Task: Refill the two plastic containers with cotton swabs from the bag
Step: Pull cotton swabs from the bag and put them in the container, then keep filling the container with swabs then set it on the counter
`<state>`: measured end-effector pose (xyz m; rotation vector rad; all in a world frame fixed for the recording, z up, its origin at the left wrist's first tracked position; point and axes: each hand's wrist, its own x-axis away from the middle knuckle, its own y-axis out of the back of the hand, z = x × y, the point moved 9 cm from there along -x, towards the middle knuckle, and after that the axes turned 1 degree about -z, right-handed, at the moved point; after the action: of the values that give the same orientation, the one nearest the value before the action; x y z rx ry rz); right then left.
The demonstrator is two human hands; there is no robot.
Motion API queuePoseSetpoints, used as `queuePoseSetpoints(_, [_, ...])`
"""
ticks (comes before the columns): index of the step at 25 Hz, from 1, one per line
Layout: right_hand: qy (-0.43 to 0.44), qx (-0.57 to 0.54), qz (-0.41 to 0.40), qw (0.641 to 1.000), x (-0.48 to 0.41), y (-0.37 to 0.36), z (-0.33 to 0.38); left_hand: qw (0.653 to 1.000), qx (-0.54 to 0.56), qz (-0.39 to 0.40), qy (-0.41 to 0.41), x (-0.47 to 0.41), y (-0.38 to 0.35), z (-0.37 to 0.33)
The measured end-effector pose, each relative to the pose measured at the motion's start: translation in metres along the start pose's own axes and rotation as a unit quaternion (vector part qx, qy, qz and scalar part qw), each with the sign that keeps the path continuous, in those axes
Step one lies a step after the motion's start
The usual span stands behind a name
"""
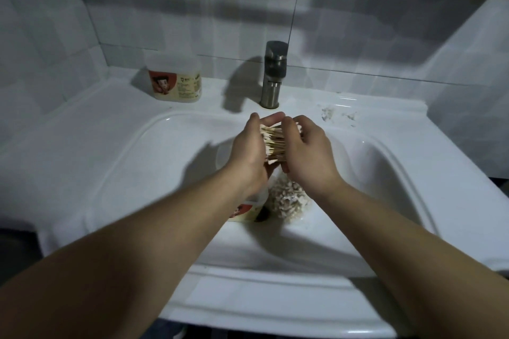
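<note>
Item: bundle of cotton swabs point(274, 143), wooden sticks, held above the sink basin point(371, 173). The left hand point(248, 151) and right hand point(305, 151) are brought together and curled round it from either side. Below lies the bag point(286, 201) of swabs, just beside the basin container point(245, 212), which the left wrist half hides. The worktop container point(175, 80) stands left of the tap point(274, 74), seemingly lidded. Risks, as judged: sticks may slip from the bundle's loose ends into the basin, where any damp would spoil them, and the hidden container mouth makes aiming uncertain.
</note>
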<state>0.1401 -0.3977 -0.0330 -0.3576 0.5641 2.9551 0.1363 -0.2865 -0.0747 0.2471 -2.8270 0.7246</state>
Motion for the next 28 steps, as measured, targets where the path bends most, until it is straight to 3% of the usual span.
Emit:
queuePoseSetpoints(7, [-0.027,-0.01,-0.008,1.0,0.0,0.003,-0.002,0.994,-0.1,-0.014,-0.047,0.007,-0.005,-0.011])
queuePoseSetpoints(11, [-0.029,-0.038,0.011,0.999,-0.001,0.002,0.002,0.987,-0.158,-0.013,-0.007,0.015,-0.002,-0.017])
queuePoseSetpoints(13, [-0.007,0.003,0.019,1.0,-0.001,0.004,0.009,0.972,-0.234,0.003,0.003,0.012,0.003,-0.025])
queuePoseSetpoints(17, [0.079,0.187,0.036,0.978,-0.006,0.001,0.027,0.937,-0.349,-0.018,-0.008,0.009,0.028,-0.064])
queuePoseSetpoints(22, [0.094,0.262,0.073,0.958,-0.011,-0.032,0.022,0.88,-0.469,-0.068,0.04,0.012,0.086,-0.07])
queuePoseSetpoints(28, [0.163,0.296,0.077,0.938,0.005,-0.062,0.007,0.887,-0.44,-0.032,0.139,-0.001,0.117,-0.012])
